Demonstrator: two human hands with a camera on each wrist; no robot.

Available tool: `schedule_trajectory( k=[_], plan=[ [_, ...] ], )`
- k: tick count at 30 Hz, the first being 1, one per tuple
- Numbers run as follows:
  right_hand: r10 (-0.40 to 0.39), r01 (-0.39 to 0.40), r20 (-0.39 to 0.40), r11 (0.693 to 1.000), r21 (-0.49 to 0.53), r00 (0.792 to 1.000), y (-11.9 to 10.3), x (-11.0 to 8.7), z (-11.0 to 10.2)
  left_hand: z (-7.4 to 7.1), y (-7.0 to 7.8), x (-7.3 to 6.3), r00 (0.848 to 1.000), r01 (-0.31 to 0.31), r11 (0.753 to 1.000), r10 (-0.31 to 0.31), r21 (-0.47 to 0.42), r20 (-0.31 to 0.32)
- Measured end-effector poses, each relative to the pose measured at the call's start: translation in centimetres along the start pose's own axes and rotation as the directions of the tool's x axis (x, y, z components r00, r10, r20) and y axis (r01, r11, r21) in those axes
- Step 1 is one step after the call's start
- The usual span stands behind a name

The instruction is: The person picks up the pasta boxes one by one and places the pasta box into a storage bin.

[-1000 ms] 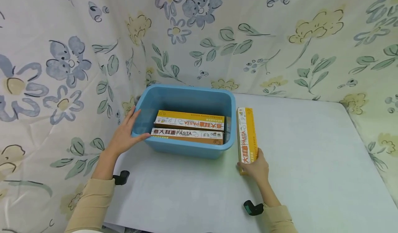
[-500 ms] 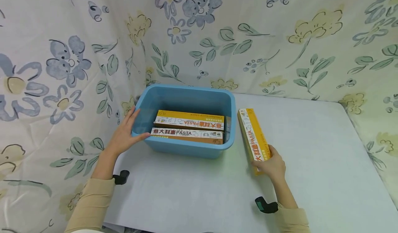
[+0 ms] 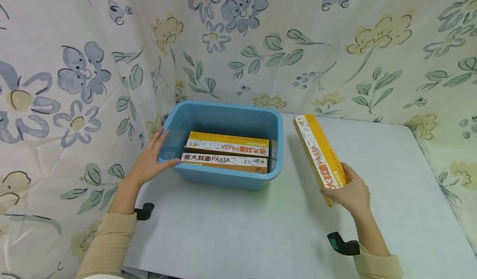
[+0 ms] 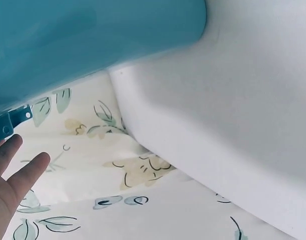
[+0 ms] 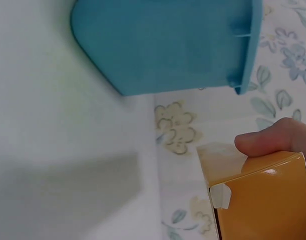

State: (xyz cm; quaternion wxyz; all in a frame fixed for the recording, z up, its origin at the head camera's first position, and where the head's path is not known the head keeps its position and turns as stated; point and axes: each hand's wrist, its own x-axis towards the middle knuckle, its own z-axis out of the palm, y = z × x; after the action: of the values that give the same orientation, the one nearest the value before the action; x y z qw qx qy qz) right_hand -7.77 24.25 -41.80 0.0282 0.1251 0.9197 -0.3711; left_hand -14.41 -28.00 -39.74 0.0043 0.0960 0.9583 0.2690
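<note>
My right hand (image 3: 352, 192) grips the near end of a long yellow and white pasta box (image 3: 320, 152), thumb on one side and fingers on the other. The box slants up and left above the table, its shadow falling beneath it. In the right wrist view the thumb presses the side of the orange-yellow pasta box (image 5: 263, 195), whose end flap shows a torn white spot. My left hand (image 3: 149, 159) rests at the left rim of a blue plastic tub (image 3: 223, 180), fingers spread along the edge. Inside the tub, two pasta boxes (image 3: 227, 144) lie side by side.
The white table (image 3: 231, 229) reaches from the tub toward the right and front. Floral cloth (image 3: 298, 55) hangs behind and at the left, close to the tub. A black wrist camera mount (image 3: 344, 245) sticks out from the right wrist.
My right hand has lifted the pasta box off the table and carried it to the right, away from the tub, tilting it further. The left hand stays at the tub's rim.
</note>
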Motion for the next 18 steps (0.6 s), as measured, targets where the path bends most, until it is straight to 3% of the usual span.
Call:
schedule_trajectory(
  k=[5, 18],
  plan=[
    [-0.057, 0.057, -0.011, 0.998, -0.024, 0.998, -0.7, -0.5, -1.3, 0.1, -0.1, 0.1, 1.0, 0.009, 1.0, -0.009, 0.004, 0.0],
    [-0.111, 0.111, 0.0, 0.994, -0.019, 0.994, -1.8, -1.1, -2.5, 0.2, -0.4, 0.2, 1.0, 0.02, 1.0, -0.02, -0.012, 0.014]
  ],
)
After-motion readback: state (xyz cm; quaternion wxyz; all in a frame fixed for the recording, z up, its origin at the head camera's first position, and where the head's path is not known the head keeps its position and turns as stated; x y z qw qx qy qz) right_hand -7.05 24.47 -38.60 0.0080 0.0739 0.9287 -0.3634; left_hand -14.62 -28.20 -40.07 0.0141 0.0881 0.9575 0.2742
